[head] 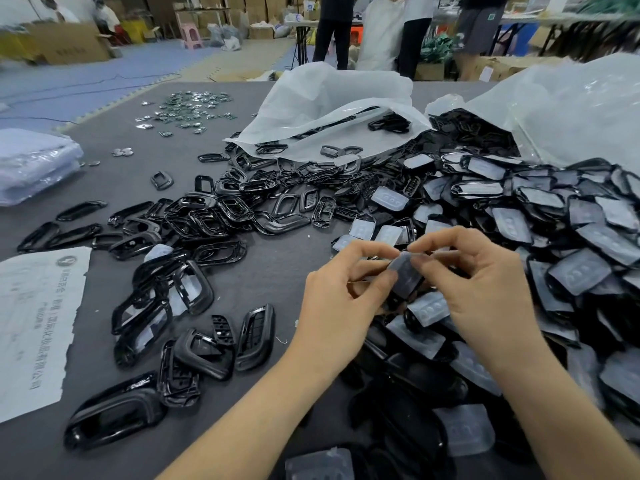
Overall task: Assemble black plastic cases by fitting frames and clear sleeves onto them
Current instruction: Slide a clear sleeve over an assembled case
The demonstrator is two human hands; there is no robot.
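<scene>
Both hands meet above the grey table (270,271) on one small black case with a clear sleeve (404,271) over it. My left hand (341,303) pinches its left end between thumb and fingers. My right hand (485,289) pinches its upper right end with thumb and forefinger. Glossy black frames (207,216) lie scattered to the left and behind. To the right and below my hands spreads a heap of black cases with clear sleeves (554,237). The underside of the held piece is hidden.
Two white plastic bags (329,95) (571,109) spill parts at the back. Small metal badges (187,109) lie at the far left. A printed paper sheet (38,323) rests at the left edge, a wrapped stack (31,164) behind it. People stand beyond the table.
</scene>
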